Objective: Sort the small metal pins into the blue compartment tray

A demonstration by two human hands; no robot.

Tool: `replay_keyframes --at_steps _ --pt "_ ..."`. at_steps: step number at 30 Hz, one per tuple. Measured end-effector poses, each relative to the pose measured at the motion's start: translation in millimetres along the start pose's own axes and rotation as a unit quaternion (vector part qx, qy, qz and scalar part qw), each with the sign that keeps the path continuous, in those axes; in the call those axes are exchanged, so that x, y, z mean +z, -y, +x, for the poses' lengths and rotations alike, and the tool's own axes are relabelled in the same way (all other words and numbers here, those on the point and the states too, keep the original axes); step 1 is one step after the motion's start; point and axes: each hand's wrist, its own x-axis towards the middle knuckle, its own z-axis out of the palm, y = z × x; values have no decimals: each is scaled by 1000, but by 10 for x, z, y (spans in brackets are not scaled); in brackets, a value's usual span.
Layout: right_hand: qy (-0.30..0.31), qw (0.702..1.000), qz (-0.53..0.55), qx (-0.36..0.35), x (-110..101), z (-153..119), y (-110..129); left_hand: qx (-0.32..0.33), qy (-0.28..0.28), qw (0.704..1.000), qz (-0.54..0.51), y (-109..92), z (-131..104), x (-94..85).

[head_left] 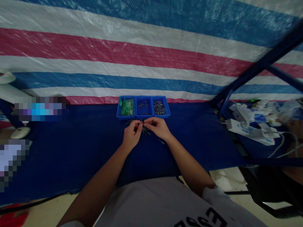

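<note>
Centrally, green packets [127, 107] in a blue bin [126, 118]; just below mid-frame, left hand [132, 131] pinched narrow on a thin dark pin [143, 123]; loose pins [145, 130] beneath on the table [94, 142]; right hand [158, 126] also narrow, on the same pin; stray pin [161, 141] beside its wrist; power strip [251, 133] at the frame's right.

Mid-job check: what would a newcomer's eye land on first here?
Probably the striped sheet in red, white and blue, filling the background above the blue table. Next, the left hand and right hand, fingertips close together over scattered thin dark pieces at centre. Just beyond sit three joined blue bins, the leftmost holding green packets.
</note>
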Motion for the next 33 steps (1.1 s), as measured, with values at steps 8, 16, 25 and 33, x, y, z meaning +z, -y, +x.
replay_keyframes --at_steps 8,16,25,33 --pt "0 1000 -9 -1 1 -1 18 6 0 1000 2 -20 3 -6" --pt "5 1000 -6 -2 1 -2 10 7 0 1000 3 -30 7 -7" --pt "3 1000 -20 -9 -3 -3 10 7 0 1000 6 -19 3 -5" --pt "3 1000 -21 -10 5 -6 3 15 1 1000 8 0 1 -1"
